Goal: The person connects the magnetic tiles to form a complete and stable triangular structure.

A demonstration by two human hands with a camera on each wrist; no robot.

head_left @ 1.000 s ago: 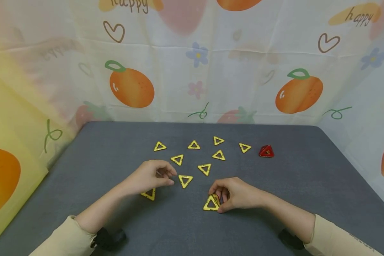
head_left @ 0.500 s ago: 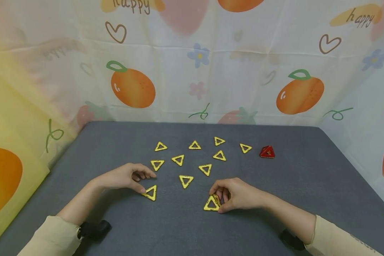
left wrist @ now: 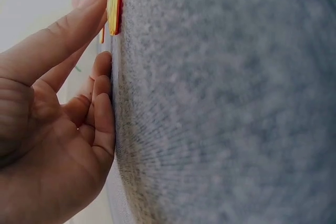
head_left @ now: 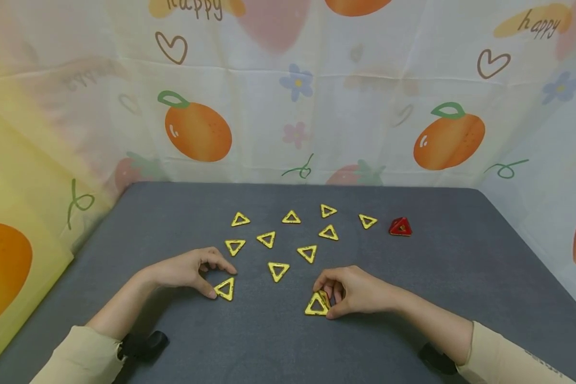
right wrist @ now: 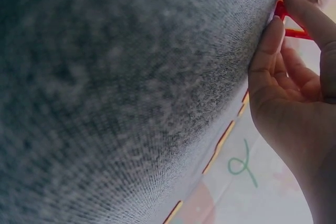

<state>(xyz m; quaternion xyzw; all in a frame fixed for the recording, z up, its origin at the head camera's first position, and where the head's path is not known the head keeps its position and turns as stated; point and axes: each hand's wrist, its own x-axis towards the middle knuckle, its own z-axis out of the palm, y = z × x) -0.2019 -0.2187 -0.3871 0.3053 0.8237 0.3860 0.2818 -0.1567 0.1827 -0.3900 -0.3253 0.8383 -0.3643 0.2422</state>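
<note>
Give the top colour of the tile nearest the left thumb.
Triangular tile: yellow, clearest in the head view.

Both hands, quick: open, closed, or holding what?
Left hand: by a hollow yellow triangular tile; whether gripping, cannot be told.
Right hand: closed, holding a hollow yellow-and-red triangular piece.

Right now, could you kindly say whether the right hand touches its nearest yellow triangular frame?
Touching: in the head view, the right hand meets the yellow triangular frame with its thumb at the lower right corner.
</note>
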